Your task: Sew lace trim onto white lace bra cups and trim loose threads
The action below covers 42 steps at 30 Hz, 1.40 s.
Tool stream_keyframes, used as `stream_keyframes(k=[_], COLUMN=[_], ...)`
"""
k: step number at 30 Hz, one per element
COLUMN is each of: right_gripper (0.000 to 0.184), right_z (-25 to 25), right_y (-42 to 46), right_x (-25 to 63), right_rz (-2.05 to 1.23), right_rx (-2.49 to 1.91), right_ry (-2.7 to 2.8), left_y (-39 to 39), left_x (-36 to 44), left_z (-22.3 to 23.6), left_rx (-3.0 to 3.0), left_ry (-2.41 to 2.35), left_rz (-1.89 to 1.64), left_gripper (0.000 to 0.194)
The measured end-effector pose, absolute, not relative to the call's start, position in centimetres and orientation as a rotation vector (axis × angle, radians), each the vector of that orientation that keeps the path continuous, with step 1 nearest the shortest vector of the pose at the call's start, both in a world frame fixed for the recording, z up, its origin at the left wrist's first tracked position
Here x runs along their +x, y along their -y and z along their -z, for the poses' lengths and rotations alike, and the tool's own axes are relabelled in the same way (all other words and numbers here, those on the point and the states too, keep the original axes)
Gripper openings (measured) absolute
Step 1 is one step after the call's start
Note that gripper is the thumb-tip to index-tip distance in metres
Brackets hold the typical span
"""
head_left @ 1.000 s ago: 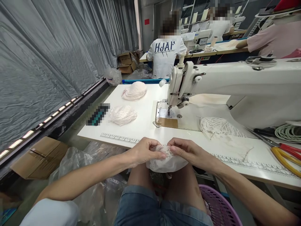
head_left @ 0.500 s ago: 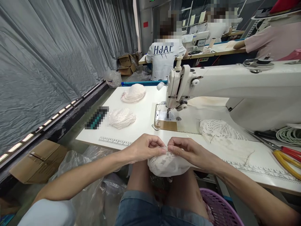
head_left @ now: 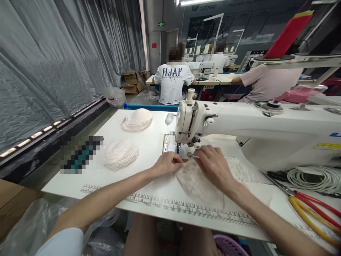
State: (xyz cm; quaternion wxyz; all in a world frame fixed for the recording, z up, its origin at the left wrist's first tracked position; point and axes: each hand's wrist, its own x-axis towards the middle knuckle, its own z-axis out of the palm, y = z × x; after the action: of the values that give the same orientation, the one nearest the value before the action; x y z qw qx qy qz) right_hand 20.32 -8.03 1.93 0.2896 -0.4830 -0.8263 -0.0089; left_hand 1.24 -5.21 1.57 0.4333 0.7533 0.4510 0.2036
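A thin white piece of fabric [head_left: 197, 185] lies on the table in front of the sewing machine [head_left: 188, 122], its far edge near the presser foot and needle plate. My left hand [head_left: 168, 164] pinches its left corner, with fingers curled. My right hand [head_left: 214, 165] is closed on its upper edge, just right of the needle area; the fingertips are partly hidden. Behind my right hand lies another white openwork piece [head_left: 241, 170]. Two more bunched white lacy pieces, a nearer one [head_left: 121, 154] and a farther one [head_left: 137, 120], rest on the left of the table.
Red- and yellow-handled scissors [head_left: 306, 202] and a coiled pale cord [head_left: 310, 177] lie at the right. Printed ruler marks [head_left: 170, 202] run along the front edge. A purple basket [head_left: 229, 245] stands below. Several people work ahead, one in a printed white shirt [head_left: 173, 83].
Both hands have carried the white fabric from above my lap up onto the table, close to the needle. The fabric is now spread flatter, and the view has tilted up.
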Motion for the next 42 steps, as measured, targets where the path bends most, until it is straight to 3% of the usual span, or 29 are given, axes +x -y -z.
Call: stream_keyframes(k=[4,14,19,26,36,42], right_gripper=[0.016,0.020,0.019,0.022,0.026,0.032], right_z=[0.1,1.4,1.2,1.2,1.5,0.2], right_y=[8.7,8.3,7.7,5.0,3.3,4.4], right_x=[18.9,19.9,19.9,20.4,20.8,21.1], right_rz=[0.118,0.050,-0.011,0.028,0.043,-0.040], right_rx=[-1.001,-1.090,-1.043,-1.084,-1.167,-0.953], right_ry=[2.420,2.487,2.504,2.530,2.396,2.585], left_y=[4.5,3.6,4.2,2.3,-0.5,0.9], left_x=[1.6,-0.3,-1.2,-1.4,-0.9,-1.2], left_z=[-1.3,0.5,1.2,1.3,2.1,1.6], left_rx=[2.026,2.673,2.937,3.027,3.003,3.064], left_ry=[-1.204,-1.065,-0.938,-1.019,-1.065,-0.969], left_rz=[-0.476,-0.666,-0.655,-0.520,-0.640,-0.614], left_gripper=[0.013,0.009,0.020,0.022,0.023,0.020])
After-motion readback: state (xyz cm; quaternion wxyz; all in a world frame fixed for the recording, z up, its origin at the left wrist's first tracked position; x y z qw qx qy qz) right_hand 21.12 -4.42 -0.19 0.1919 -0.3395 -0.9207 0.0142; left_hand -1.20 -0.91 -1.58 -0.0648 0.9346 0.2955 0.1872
